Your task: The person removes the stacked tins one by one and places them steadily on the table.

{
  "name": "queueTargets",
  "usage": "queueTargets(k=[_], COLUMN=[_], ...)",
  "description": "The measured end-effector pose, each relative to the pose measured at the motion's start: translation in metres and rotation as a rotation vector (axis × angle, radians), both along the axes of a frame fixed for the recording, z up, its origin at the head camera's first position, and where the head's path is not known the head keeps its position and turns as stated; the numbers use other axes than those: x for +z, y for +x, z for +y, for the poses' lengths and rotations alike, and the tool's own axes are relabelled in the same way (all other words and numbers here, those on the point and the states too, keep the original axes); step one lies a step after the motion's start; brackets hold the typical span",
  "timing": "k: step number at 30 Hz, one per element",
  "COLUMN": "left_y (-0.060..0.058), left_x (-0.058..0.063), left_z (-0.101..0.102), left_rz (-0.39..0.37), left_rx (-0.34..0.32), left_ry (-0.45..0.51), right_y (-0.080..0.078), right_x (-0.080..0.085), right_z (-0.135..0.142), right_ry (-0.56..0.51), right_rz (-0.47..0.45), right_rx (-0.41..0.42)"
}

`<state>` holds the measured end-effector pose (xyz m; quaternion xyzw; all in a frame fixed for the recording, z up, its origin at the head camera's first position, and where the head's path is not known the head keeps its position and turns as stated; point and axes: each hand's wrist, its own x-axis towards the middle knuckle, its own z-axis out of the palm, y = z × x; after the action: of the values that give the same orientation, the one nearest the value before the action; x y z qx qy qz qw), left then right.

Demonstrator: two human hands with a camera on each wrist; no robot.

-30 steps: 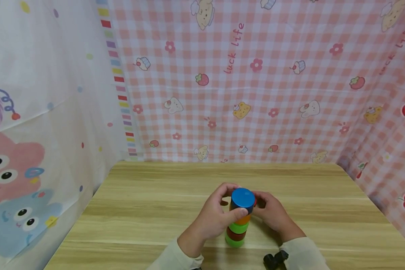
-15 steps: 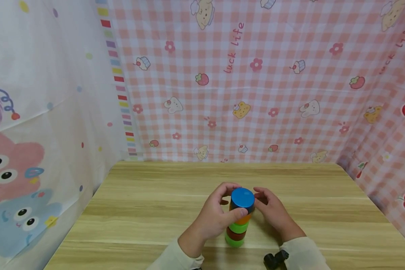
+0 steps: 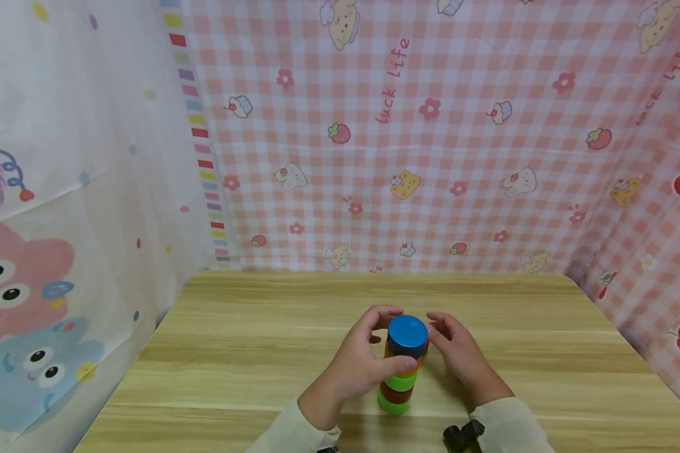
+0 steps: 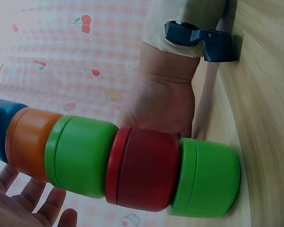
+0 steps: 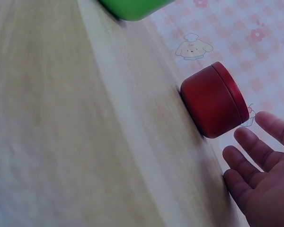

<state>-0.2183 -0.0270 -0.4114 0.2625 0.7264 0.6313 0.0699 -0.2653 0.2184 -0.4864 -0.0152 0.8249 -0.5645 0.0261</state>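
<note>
A stack of small, round lidded tins (image 3: 396, 395) stands on the wooden table. From the bottom it runs green, red (image 4: 144, 169), green, orange (image 4: 31, 142), and blue (image 3: 408, 331) on top. My left hand (image 3: 358, 362) curls round the upper stack, thumb across its front near the orange and blue tins, other fingers partly hidden behind. My right hand (image 3: 459, 352) is right of the blue tin, fingers loosely extended; whether it touches the stack is unclear. In the right wrist view a separate red tin (image 5: 213, 100) stands on the table, just apart from the right fingertips.
The wooden table (image 3: 249, 352) extends round the stack. A pink checked cloth (image 3: 374, 151) hangs behind it, and a white printed cloth (image 3: 102, 189) hangs on the left. A black wrist mount (image 3: 463, 435) sits by the right sleeve.
The left thumb has lowered slightly on the stack. My right fingers have drawn back a little from behind the blue tin and straightened. The stack stays in place.
</note>
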Motion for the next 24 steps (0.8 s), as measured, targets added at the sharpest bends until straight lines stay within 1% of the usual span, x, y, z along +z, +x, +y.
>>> queueTargets(k=[6,10,13,17,20,24], left_y=[-0.005,-0.007,-0.008,-0.009,-0.010,-0.010], left_x=[-0.005,-0.007,-0.008,-0.010,-0.011,-0.013], left_z=[-0.002,-0.003,-0.003,-0.002,-0.002,-0.002], left_rz=[-0.002,0.000,-0.003,-0.010,-0.020,-0.035], left_rx=[-0.033,-0.039,-0.042,-0.043,-0.041,-0.039], left_ry=[-0.018,-0.034,-0.047,-0.061,-0.068,-0.072], right_y=[0.000,0.001,0.001,0.004,0.009,0.018], right_x=[0.003,0.008,0.014,0.026,0.039,0.054], right_z=[0.000,0.001,0.003,0.003,0.001,-0.005], right_ry=[-0.027,-0.074,-0.067,-0.051,-0.106,-0.170], right_rz=[-0.001,-0.006,0.040,0.132,0.168,0.215], right_rx=[-0.012,-0.027,-0.048,-0.074,-0.066,-0.029])
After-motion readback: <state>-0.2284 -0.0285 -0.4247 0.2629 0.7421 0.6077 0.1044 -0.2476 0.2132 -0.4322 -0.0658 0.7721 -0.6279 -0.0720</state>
